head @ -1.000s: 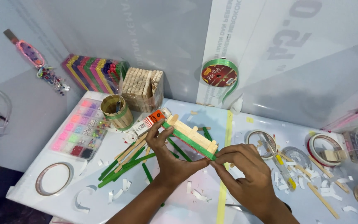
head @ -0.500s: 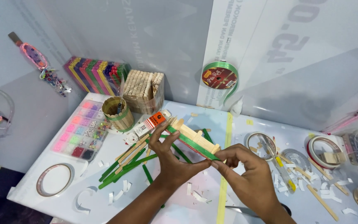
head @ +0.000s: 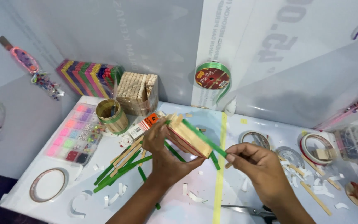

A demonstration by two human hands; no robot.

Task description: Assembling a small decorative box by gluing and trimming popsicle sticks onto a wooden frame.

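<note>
A white tabletop [head: 187,207] fills the lower view, backed by pale sheet walls [head: 154,37] that meet in a corner behind the work. The surface is crowded. Along the back stand a row of coloured stick bundles [head: 88,76], a block of plain wooden sticks [head: 137,93] and a small round cup [head: 112,115] banded in green. A compartmented bead box [head: 74,133] lies at the left, and a tape ring [head: 47,184] sits near the left front corner. A green ribbon spool [head: 212,78] leans on the back wall. Loose green and plain craft sticks [head: 123,164] lie fanned in the middle, with white paper scraps [head: 114,198] scattered around them. A yellow tape strip [head: 219,166] runs front to back across the table. More tape rolls [head: 316,148] and sticks crowd the right side, and scissors [head: 249,210] lie at the front edge.

The left hand [head: 166,151] is closed around a flat panel of glued craft sticks [head: 187,137], holding it tilted above the table's centre. The right hand [head: 262,166] pinches the lower end of a green stick [head: 204,137] lying along the panel's upper face, thumb and forefinger closed on it.

Open room is scant: a bare patch lies at the front between the forearms, and another at the back right near the wall. The left edge drops off beside the bead box.
</note>
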